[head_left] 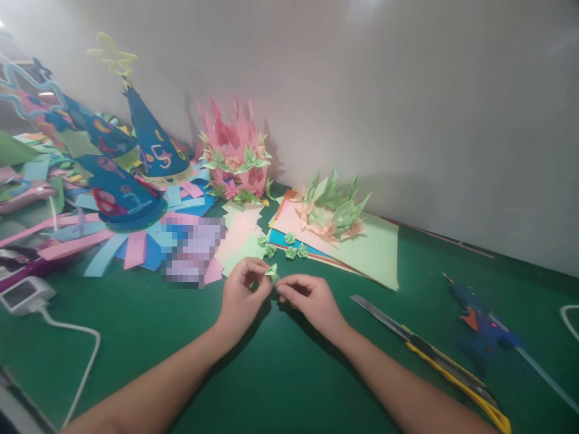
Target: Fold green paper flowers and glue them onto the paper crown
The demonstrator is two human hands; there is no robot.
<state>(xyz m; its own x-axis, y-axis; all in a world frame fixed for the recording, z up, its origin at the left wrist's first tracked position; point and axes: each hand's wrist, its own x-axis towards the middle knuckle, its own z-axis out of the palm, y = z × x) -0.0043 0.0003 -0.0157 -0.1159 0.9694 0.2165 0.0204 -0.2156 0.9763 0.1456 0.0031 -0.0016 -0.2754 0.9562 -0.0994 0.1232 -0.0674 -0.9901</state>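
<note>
A small folded green paper flower (272, 273) is held up above the green table between my two hands. My left hand (244, 292) pinches it from the left with thumb and forefinger. From the right, the closed fingertips of my right hand (312, 298) meet its lower edge. Several similar green paper flowers (290, 253) lie just beyond my hands, beside a stack of coloured paper sheets (380, 259). On that stack stands a green paper crown (337, 208) with peach flowers.
Pink paper crowns (235, 150) and blue cone hats (154, 138) stand at the back left among paper strips. A yellow cutter (443, 355) and a blue glue gun (488, 328) lie at right. A white cable (97, 343) runs along the left.
</note>
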